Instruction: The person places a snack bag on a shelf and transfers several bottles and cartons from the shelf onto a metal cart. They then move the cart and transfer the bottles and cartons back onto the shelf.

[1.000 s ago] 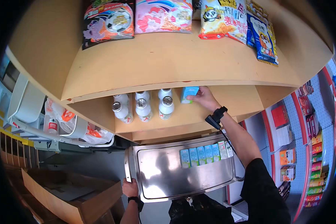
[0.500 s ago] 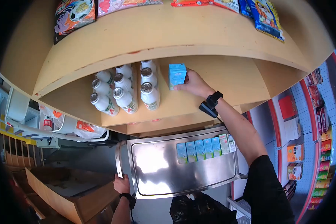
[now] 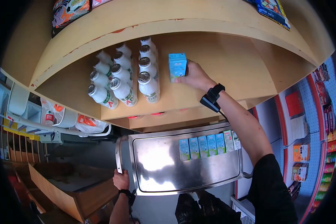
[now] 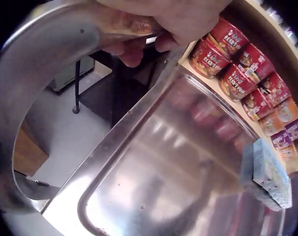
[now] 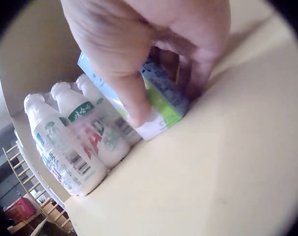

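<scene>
My right hand (image 3: 198,77) grips a small blue drink carton (image 3: 177,64) upright on the middle shelf, to the right of the white bottles (image 3: 150,86). In the right wrist view the thumb presses one side of the carton (image 5: 163,105), with its base right at the shelf surface. Lower down, my left hand (image 3: 121,180) holds the curved metal handle (image 3: 118,155) of a steel cart; the left wrist view shows the fingers wrapped about that handle (image 4: 14,98). A row of similar cartons (image 3: 203,147), several blue and two green-and-white, stands on the cart top (image 3: 183,177).
Snack bags (image 3: 272,13) lie on the shelf above, whose front edge overhangs the bottles. Red noodle cups (image 4: 235,81) are stacked on a lower shelf behind the cart. An opened cardboard box (image 3: 56,190) sits on the left, product racks (image 3: 300,153) on the right.
The head view has shifted so more of the middle shelf and its bottles shows. My right hand keeps its grip on the carton, set deeper on the shelf. The left hand stays on the handle.
</scene>
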`<action>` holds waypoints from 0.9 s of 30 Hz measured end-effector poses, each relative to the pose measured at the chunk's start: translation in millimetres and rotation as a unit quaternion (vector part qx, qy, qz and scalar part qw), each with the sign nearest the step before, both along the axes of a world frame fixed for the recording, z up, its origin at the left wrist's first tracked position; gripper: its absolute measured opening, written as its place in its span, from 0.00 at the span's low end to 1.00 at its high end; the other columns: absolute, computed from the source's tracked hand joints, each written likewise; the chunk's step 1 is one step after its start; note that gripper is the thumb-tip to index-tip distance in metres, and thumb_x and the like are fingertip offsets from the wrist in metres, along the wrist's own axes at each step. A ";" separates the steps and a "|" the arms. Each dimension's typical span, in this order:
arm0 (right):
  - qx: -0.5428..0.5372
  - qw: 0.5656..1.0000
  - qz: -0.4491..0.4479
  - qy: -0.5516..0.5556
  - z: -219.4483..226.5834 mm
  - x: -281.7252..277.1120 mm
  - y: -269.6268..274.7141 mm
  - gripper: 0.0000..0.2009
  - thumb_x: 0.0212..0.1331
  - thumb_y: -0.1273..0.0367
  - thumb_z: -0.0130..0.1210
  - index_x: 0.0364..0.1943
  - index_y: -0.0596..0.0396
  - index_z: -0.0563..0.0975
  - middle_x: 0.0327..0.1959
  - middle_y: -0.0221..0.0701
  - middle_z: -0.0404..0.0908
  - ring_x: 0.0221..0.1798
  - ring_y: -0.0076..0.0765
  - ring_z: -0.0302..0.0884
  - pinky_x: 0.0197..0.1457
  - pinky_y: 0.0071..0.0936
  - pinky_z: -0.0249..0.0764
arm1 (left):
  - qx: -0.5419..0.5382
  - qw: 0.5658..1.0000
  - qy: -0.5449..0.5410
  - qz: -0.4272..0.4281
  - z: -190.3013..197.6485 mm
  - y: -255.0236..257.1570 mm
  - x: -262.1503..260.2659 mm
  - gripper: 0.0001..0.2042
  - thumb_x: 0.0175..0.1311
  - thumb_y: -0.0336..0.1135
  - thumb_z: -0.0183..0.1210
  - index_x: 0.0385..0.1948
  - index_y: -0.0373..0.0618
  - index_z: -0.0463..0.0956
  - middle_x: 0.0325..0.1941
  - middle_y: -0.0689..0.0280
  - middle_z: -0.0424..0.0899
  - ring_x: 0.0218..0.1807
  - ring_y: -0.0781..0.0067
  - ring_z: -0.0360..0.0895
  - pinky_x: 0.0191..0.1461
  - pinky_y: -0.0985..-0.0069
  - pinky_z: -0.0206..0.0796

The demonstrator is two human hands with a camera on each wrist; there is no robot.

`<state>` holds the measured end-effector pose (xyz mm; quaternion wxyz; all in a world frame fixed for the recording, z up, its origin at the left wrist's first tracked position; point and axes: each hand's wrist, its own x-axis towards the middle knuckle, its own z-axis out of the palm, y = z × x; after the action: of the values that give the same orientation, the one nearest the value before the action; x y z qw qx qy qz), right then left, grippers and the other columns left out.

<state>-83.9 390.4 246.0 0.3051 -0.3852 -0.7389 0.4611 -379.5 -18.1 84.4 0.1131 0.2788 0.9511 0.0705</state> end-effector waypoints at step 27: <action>0.082 0.969 0.104 -0.210 -136.5 78.2 -204.4 0.23 0.45 0.67 0.65 0.48 0.56 0.74 0.47 0.39 0.76 0.54 0.41 0.72 0.56 0.35 0.70 | 0.027 0.999 0.015 -0.011 -10.2 -2.4 -2.4 0.17 0.48 0.42 0.56 0.35 0.37 0.76 0.32 0.45 0.81 0.40 0.39 0.78 0.46 0.52 0.69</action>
<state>-5.7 186.0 109.6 0.1242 -0.3683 -0.8576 0.3369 -381.8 -20.6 74.3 0.0918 0.2933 0.9472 0.0910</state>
